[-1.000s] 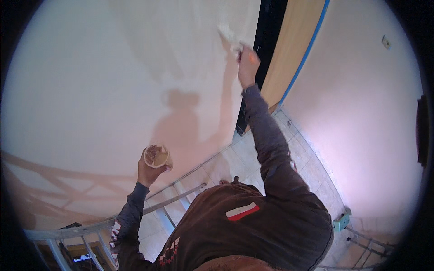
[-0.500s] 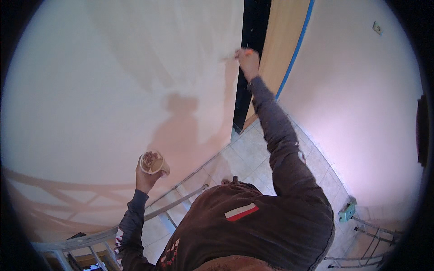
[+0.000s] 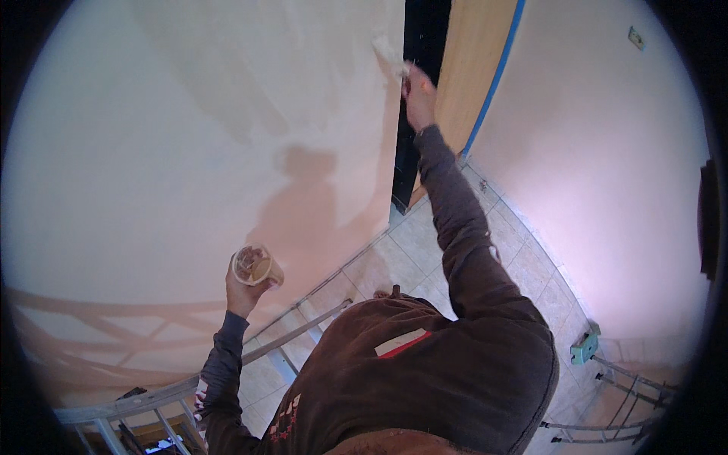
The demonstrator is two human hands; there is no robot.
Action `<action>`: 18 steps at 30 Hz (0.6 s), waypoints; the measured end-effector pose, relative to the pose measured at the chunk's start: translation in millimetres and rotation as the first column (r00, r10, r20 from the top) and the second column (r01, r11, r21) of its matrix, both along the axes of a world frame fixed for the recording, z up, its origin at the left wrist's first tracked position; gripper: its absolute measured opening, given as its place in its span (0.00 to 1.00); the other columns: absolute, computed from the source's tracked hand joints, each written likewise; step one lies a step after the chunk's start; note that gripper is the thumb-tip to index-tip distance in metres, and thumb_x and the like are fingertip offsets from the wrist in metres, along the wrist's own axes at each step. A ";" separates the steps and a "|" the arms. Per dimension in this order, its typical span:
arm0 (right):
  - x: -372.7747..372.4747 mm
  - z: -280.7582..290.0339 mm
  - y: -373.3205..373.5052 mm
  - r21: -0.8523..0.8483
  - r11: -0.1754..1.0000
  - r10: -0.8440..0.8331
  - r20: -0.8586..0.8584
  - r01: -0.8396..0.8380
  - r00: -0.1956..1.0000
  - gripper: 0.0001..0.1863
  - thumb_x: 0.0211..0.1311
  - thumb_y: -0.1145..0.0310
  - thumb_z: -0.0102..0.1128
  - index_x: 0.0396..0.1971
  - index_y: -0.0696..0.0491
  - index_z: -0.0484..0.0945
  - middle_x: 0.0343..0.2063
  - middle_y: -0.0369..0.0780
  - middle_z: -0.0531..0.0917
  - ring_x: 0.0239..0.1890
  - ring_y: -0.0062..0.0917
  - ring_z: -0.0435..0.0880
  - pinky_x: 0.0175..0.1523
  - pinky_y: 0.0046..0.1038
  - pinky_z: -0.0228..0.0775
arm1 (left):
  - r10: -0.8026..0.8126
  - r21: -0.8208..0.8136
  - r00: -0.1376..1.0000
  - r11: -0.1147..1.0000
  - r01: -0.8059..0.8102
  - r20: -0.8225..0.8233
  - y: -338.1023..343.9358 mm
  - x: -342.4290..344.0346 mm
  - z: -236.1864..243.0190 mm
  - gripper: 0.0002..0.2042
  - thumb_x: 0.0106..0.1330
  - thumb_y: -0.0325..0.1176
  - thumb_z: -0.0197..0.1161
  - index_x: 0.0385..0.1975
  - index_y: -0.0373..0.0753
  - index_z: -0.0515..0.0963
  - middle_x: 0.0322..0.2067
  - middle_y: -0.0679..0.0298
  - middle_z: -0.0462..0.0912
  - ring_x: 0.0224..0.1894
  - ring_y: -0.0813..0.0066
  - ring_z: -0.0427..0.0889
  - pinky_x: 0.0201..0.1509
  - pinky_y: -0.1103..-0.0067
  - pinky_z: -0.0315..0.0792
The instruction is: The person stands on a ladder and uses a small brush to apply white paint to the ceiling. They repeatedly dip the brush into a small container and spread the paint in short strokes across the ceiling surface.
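Observation:
With fingers wrapped round a clear cup of beige liquid (image 3: 259,267), my left hand (image 3: 241,294) stays low in front of the pale wall (image 3: 152,205). My right hand (image 3: 419,98) grips a light-coloured brush (image 3: 391,53), somewhat blurred, with its head against that wall close to its right-hand edge. Beside this edge run a black vertical strip (image 3: 423,34) and a light wooden panel (image 3: 474,53), bordered by blue tape (image 3: 493,91). My shadow falls on the wall between both hands.
A metal ladder (image 3: 163,387) lies beneath my left arm. Another ladder (image 3: 626,384), with a green block (image 3: 582,349) at its end, is at lower right. Below are floor tiles (image 3: 394,258). A small fixture (image 3: 635,38) is on the right wall.
The brush dropped down the wall half a second ago and is now higher again, with my right hand raised. The view has shifted slightly; my left hand still holds the cup.

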State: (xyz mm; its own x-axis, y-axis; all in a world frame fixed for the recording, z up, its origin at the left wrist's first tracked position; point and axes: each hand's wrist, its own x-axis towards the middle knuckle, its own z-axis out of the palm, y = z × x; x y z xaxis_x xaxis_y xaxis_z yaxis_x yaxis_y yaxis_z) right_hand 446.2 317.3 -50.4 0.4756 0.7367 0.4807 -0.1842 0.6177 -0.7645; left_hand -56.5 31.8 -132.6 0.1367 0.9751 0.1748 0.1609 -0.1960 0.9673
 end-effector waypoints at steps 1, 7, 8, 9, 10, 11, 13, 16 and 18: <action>-7.6 -29.7 -8.7 -0.038 0.999 0.018 -0.040 -0.020 0.999 0.16 0.77 0.60 0.55 0.51 0.56 0.83 0.29 0.29 0.79 0.28 0.11 0.70 0.33 0.17 0.64 | 0.000 0.012 1.000 1.000 0.000 0.019 -1.0 1.1 -1.1 0.38 0.45 0.26 0.84 0.59 0.35 0.70 0.55 0.59 0.81 0.58 0.66 0.80 0.65 0.69 0.75; -17.7 -175.7 -49.6 -0.298 0.951 0.000 -0.253 -0.078 0.967 0.15 0.77 0.61 0.55 0.51 0.54 0.83 0.32 0.29 0.84 0.30 0.10 0.74 0.32 0.15 0.65 | 0.048 -0.020 0.989 0.999 -0.051 -0.138 -2.5 -9.4 -7.3 0.38 0.45 0.22 0.82 0.59 0.35 0.70 0.55 0.58 0.81 0.57 0.66 0.81 0.65 0.69 0.76; -18.0 -182.0 -55.1 -0.323 0.943 -0.010 -0.263 -0.078 0.965 0.14 0.77 0.61 0.55 0.49 0.54 0.84 0.32 0.30 0.84 0.29 0.11 0.75 0.32 0.16 0.66 | 0.054 -0.022 0.990 0.998 -0.058 -0.133 -5.1 -9.6 -6.7 0.38 0.45 0.22 0.82 0.59 0.35 0.70 0.55 0.58 0.81 0.57 0.66 0.81 0.65 0.69 0.76; -8.0 -186.9 -51.0 -0.394 0.919 -0.073 -0.162 0.003 0.984 0.14 0.76 0.61 0.56 0.46 0.55 0.84 0.30 0.31 0.85 0.27 0.12 0.75 0.32 0.17 0.67 | 0.049 -0.020 0.991 0.998 -0.052 -0.127 -3.9 -6.9 -4.6 0.38 0.45 0.21 0.82 0.59 0.35 0.70 0.55 0.58 0.81 0.58 0.65 0.81 0.65 0.69 0.76; 3.0 -188.4 -42.0 -0.457 0.885 -0.128 -0.056 0.088 0.990 0.14 0.75 0.61 0.57 0.43 0.55 0.85 0.29 0.32 0.86 0.26 0.13 0.76 0.32 0.18 0.68 | 0.045 -0.017 0.992 0.999 -0.047 -0.121 -2.5 -5.2 -2.9 0.38 0.45 0.21 0.81 0.59 0.35 0.70 0.55 0.58 0.81 0.58 0.65 0.81 0.65 0.69 0.76; 10.5 -189.8 -32.8 -0.512 0.841 -0.172 0.050 0.174 0.984 0.14 0.74 0.60 0.57 0.41 0.56 0.86 0.28 0.33 0.87 0.24 0.14 0.76 0.31 0.20 0.68 | 0.046 -0.019 0.990 0.999 -0.049 -0.132 -1.1 -4.8 -2.1 0.38 0.44 0.21 0.81 0.59 0.35 0.70 0.55 0.58 0.81 0.58 0.65 0.81 0.65 0.69 0.76; 24.7 -165.7 -10.1 -0.391 0.831 -0.301 0.283 0.396 0.911 0.16 0.71 0.60 0.60 0.31 0.58 0.87 0.24 0.37 0.88 0.26 0.19 0.82 0.35 0.25 0.73 | 0.054 -0.022 0.988 0.998 -0.058 -0.145 0.0 -4.3 -2.8 0.38 0.44 0.20 0.81 0.59 0.35 0.71 0.55 0.58 0.81 0.58 0.65 0.81 0.65 0.69 0.76; 44.6 -102.9 17.6 -0.255 0.840 -0.332 0.456 0.479 0.826 0.17 0.71 0.61 0.58 0.29 0.59 0.87 0.25 0.39 0.89 0.29 0.22 0.86 0.39 0.26 0.76 | 0.041 -0.033 0.994 0.998 -0.044 -0.097 1.8 -1.2 -2.4 0.37 0.45 0.20 0.81 0.59 0.35 0.71 0.55 0.58 0.81 0.58 0.65 0.81 0.64 0.69 0.76; 51.6 -45.3 31.1 -0.277 0.816 -0.357 0.447 0.507 0.820 0.17 0.71 0.62 0.57 0.30 0.59 0.87 0.25 0.38 0.88 0.30 0.21 0.86 0.39 0.26 0.76 | 0.023 0.002 0.986 1.000 -0.023 -0.168 2.1 -0.8 2.5 0.34 0.48 0.17 0.77 0.58 0.36 0.72 0.55 0.60 0.80 0.58 0.67 0.81 0.64 0.69 0.77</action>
